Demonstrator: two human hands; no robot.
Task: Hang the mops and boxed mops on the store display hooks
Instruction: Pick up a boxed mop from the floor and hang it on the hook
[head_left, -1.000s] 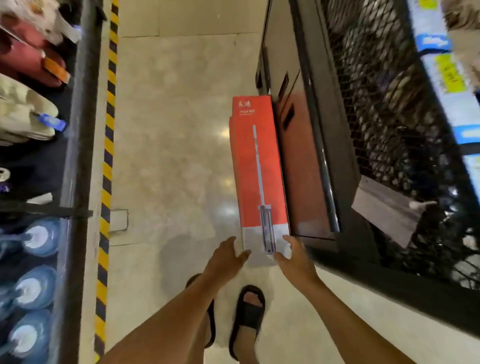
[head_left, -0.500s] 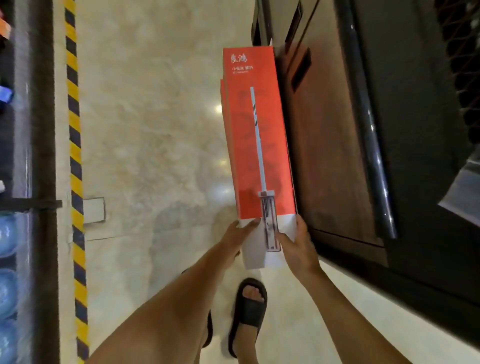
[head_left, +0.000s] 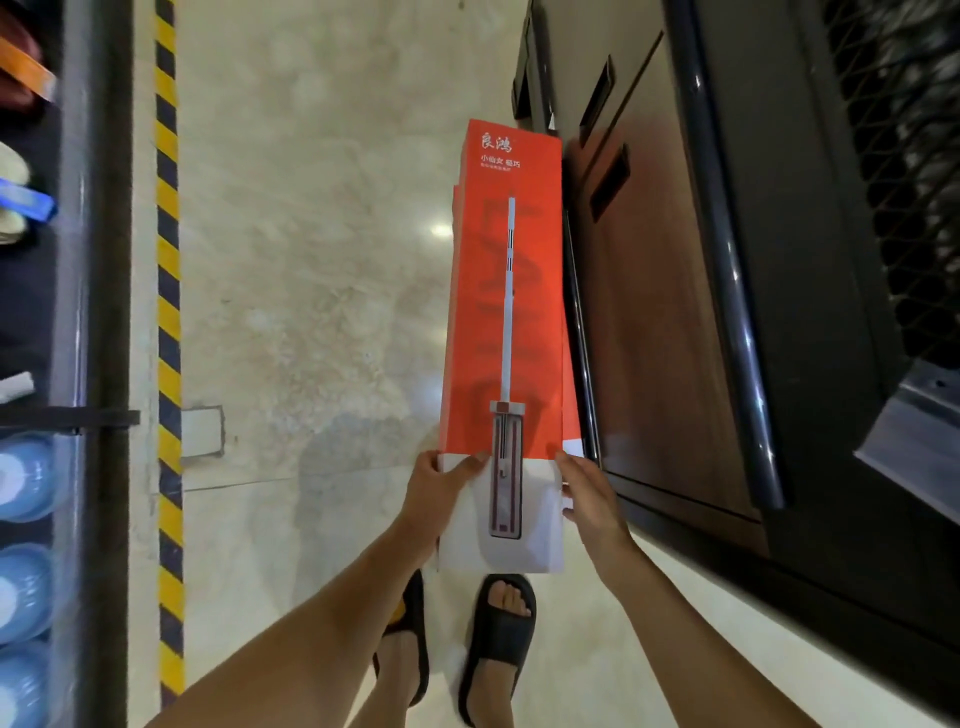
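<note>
A long boxed mop (head_left: 506, 322), red with a white near end and a printed mop picture, stretches away from me above the floor. My left hand (head_left: 439, 491) clasps the white end from the left, fingers laid over the top face. My right hand (head_left: 589, 493) clasps the same end from the right. A second red box edge shows just under and beside it. No display hooks are visible.
A dark wood-panelled counter (head_left: 660, 312) with a black rail runs along the right. On the left stands a shelf rack (head_left: 98, 364) with blue water-bottle tops and a yellow-black floor stripe (head_left: 169, 312). Marble floor lies between; my sandalled feet are below.
Both hands closed on the white end of the box and drew it up towards me; the view tilted further down and nearer to the box.
</note>
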